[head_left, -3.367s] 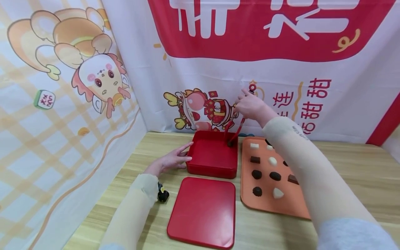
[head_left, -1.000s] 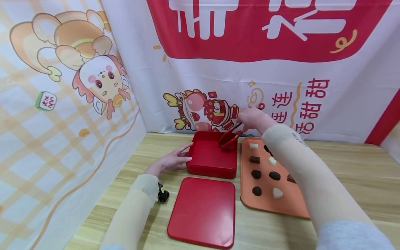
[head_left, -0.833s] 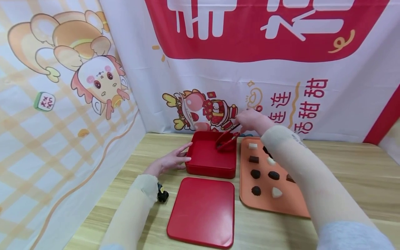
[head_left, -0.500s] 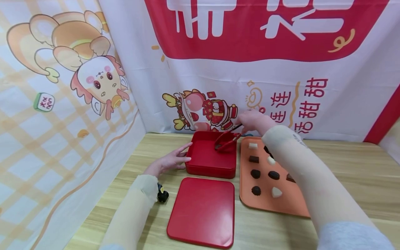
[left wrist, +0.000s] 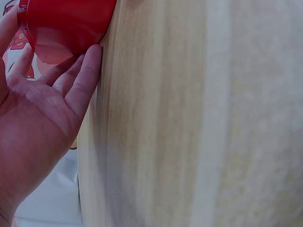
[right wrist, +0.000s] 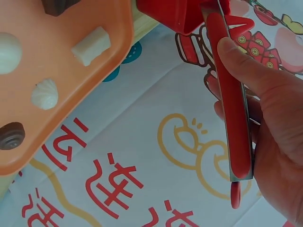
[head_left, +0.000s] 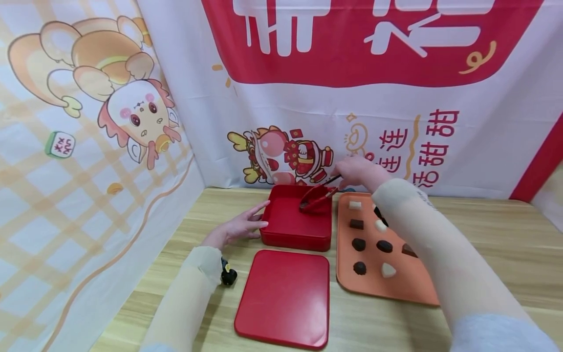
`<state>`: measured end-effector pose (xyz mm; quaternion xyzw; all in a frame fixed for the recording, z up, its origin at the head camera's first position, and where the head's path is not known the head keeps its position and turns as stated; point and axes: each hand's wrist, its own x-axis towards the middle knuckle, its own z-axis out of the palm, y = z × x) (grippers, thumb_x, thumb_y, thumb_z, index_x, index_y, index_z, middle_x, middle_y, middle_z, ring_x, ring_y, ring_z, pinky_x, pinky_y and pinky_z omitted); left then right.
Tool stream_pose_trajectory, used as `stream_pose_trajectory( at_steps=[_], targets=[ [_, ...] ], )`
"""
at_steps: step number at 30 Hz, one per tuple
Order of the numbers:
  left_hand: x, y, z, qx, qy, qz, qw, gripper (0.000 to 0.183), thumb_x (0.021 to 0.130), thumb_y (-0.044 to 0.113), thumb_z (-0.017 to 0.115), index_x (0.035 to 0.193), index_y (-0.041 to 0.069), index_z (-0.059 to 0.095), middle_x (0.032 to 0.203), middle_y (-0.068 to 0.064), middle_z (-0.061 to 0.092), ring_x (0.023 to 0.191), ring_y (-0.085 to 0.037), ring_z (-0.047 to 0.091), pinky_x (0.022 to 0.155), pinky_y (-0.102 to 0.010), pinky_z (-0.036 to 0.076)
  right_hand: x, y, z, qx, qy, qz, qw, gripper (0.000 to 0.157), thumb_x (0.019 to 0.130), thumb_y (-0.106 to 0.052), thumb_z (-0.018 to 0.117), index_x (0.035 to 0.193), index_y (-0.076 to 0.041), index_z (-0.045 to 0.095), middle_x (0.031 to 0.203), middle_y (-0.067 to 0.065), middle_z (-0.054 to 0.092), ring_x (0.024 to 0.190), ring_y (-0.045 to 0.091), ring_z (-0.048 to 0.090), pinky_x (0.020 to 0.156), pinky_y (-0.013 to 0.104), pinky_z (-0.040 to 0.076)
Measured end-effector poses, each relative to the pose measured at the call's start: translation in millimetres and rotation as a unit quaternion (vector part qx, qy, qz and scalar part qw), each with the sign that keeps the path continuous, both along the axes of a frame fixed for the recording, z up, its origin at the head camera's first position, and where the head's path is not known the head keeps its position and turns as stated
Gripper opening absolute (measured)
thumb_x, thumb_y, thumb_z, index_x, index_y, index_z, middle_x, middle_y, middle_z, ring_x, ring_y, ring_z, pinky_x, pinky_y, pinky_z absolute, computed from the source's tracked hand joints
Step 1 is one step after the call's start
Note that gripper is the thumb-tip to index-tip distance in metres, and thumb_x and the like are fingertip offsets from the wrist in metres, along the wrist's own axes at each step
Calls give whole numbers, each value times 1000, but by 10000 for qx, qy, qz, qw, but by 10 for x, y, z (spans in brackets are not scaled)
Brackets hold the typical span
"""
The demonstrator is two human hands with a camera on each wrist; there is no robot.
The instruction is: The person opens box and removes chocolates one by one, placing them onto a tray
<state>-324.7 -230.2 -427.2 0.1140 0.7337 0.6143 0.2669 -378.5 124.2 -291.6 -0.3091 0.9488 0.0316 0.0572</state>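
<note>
In the head view my right hand [head_left: 358,171] grips red-handled tongs [right wrist: 232,109] behind the right back corner of a square red box [head_left: 295,241]. The tongs slant down to the left, their tips inside the box near its floor. Something dark shows at the tips; I cannot tell whether it is a chocolate. My left hand [head_left: 239,227] rests against the box's left side, fingers extended; the left wrist view shows its fingertips on the red wall. Beside the box, an orange tray [head_left: 374,285] bears dark and white chocolates, some hidden by my right forearm.
A flat red lid [head_left: 283,298] lies on the wooden table [head_left: 206,313] just in front of the box. At my left wrist is a small black object [head_left: 228,276]. A printed cloth [head_left: 272,112] hangs close behind the box and tray.
My right hand has come down from higher up, and the tongs have gone from steep to slanted. Their tips have shifted left inside the box. My left hand stays at the box's side.
</note>
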Motion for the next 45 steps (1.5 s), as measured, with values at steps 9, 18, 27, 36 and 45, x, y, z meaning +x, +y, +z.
stream_pose_trajectory(
  at_steps=[9,18,27,36,45],
  targets=[
    [3,11,27,129,-66,45,9999,72,98,11,57,156,33,19,158,-19,16,139,-38,28,102,-56,37,165,184,107,-270,162,-20,9995,48,87,-25,75,128,-4,63,124,16,63,113,33,57,97,49,44],
    [9,30,2,133,-63,-36,9999,73,98,13,58,156,32,18,158,-20,15,138,-39,29,102,-55,38,457,394,156,-397,256,-46,9989,51,88,-25,73,133,-4,59,119,15,65,105,31,61,90,48,49],
    [4,20,8,85,-38,-40,9999,74,98,15,58,156,34,17,158,-20,14,139,-40,28,103,-56,36,767,806,159,-547,580,-7,9968,48,89,-26,73,131,-6,62,109,12,66,97,29,60,78,47,51],
    [12,6,-10,37,0,-76,10000,72,100,15,56,156,33,15,158,-20,13,140,-40,26,104,-57,35,1098,1287,84,-857,914,23,9921,50,86,-31,74,128,-7,64,89,1,64,74,16,52,62,35,45],
    [-3,-7,-23,-12,26,-101,9999,73,99,17,58,156,34,15,158,-21,13,139,-39,27,104,-56,36,1551,1660,-25,-827,939,-460,9911,54,81,-34,79,125,-6,66,95,4,66,79,18,59,67,40,53]
  ],
)
